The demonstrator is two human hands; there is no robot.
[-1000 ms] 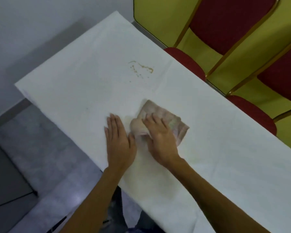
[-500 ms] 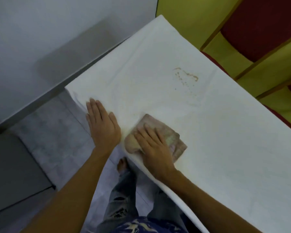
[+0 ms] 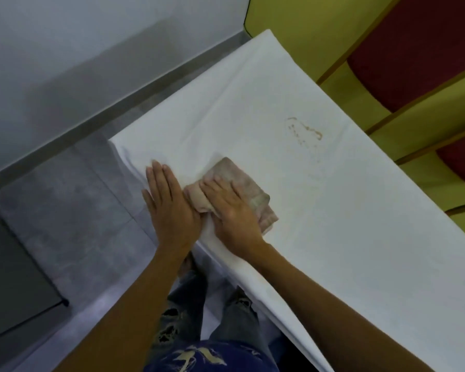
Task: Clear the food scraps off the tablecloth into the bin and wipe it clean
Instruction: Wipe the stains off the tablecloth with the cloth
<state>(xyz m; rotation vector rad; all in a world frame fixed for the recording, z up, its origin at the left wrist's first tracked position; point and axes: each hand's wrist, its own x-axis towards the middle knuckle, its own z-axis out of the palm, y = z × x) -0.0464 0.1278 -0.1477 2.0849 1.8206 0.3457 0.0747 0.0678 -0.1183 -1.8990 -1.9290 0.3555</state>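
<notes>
A white tablecloth [image 3: 333,224] covers a long table running from the far end to the lower right. A folded pinkish-beige cloth [image 3: 242,181] lies near the table's near edge. My right hand [image 3: 231,213] presses flat on this cloth, fingers spread over it. My left hand [image 3: 169,208] lies flat and open on the tablecloth right beside the cloth, at the edge, fingers together. A brown stain with small crumbs [image 3: 305,130] marks the tablecloth farther in, beyond the cloth. No bin shows in the frame.
Red-cushioned chairs with yellow-green covers [image 3: 414,63] line the far side of the table. A grey tiled floor [image 3: 73,216] and a white wall [image 3: 65,49] lie to the left. My legs in jeans [image 3: 199,312] stand against the table edge.
Both hands and the cloth have slid along the near edge toward the table's end. My left hand, apart from the cloth half a second ago, now lies right beside it.
</notes>
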